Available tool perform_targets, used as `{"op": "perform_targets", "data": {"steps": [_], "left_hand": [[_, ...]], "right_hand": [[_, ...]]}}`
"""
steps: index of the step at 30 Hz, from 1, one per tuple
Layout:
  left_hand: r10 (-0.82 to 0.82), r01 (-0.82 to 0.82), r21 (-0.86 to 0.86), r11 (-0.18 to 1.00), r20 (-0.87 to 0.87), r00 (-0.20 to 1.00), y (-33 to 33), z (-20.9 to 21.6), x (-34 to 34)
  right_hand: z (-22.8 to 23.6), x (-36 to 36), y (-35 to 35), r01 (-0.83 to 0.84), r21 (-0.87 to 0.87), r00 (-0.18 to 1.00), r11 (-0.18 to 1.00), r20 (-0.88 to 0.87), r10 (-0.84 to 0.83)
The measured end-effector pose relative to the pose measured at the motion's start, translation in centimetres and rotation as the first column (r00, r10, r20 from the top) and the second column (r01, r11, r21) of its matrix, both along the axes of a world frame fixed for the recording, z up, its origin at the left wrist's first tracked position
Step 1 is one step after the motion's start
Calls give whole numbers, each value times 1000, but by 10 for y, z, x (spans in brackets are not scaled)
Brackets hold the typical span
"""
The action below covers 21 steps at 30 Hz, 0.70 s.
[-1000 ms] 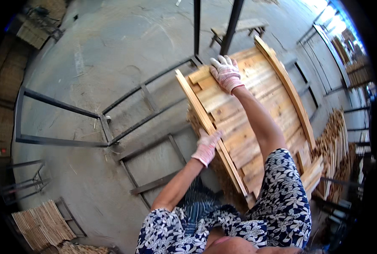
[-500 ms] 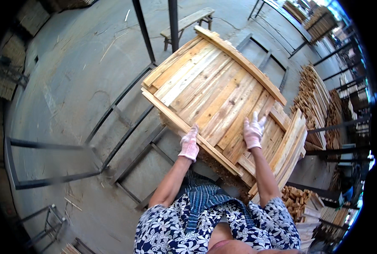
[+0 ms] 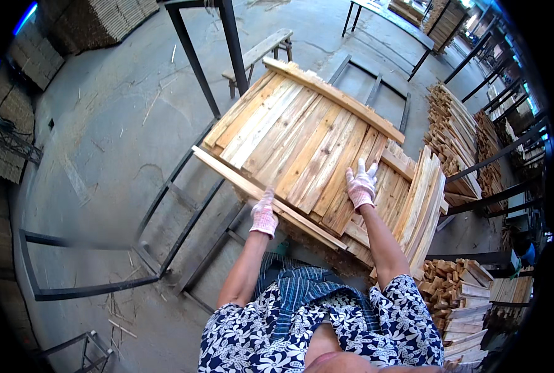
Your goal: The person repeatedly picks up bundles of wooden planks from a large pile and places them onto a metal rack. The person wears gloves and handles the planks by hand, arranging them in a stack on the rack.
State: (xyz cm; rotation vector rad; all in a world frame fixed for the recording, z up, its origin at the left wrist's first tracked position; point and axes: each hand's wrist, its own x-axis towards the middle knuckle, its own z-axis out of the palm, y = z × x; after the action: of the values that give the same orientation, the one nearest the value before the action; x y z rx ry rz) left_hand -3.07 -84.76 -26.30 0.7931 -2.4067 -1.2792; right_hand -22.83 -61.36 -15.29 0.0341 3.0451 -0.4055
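Observation:
A layer of pale wooden boards lies side by side on top of a stack in front of me. Along its near edge runs a long narrow wooden strip. My left hand, in a pinkish-white knit glove, is closed around this strip with the thumb on top; its other fingers are mostly hidden below. My right hand, in a matching glove, lies over the right-hand boards with fingers spread, gripping nothing. Another strip crosses the boards' far ends.
Loose planks lie at the stack's right end. Black metal frames stand on the left, and a wooden bench is beyond the stack. Timber piles line the right side. A long table stands farther back.
The view has turned slightly, so the stack appears lower and farther left. My left hand keeps its hold on the near strip; my right hand stays spread over the boards.

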Motion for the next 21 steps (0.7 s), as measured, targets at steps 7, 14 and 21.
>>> {"op": "perform_targets", "data": {"steps": [7,14,21], "left_hand": [[592,-214,975,57,139,794,6,90,-3],[438,101,987,-124,-37,898,-29,145,-22],[-183,241,-557,795,159,970,-76,158,-47]], "right_hand": [[95,74,24,-623,-83,776,778,60,628],[107,135,9,-662,-522,484,538,250,838],[42,77,-2,-790,266,555,552,-73,829]]}}
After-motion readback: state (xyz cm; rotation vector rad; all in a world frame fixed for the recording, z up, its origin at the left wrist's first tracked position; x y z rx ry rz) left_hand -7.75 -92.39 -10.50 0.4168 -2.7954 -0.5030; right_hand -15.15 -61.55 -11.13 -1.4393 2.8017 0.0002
